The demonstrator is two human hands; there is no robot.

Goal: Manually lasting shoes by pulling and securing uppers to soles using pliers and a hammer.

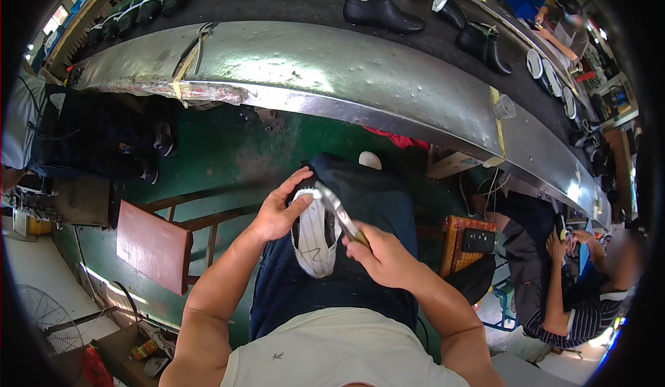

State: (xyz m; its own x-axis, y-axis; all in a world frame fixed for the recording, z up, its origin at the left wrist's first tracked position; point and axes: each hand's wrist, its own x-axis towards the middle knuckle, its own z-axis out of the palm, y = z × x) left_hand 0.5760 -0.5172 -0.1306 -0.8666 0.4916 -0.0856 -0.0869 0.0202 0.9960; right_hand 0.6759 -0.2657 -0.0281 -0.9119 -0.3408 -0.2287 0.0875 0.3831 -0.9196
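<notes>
Between both grips lies a shoe (315, 234), sole up: left hand (277, 210) clasps its toe, right hand (384, 255) pinches a knife (339, 214) against it.

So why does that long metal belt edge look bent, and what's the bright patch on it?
In the head view the fisheye lens bows the straight metal conveyor edge into an arc, with black corners around the rim; the bright patch is overhead light glaring off the metal; the shoe in the left hand is sharp and evenly lit, with the tool in the right hand.
</notes>
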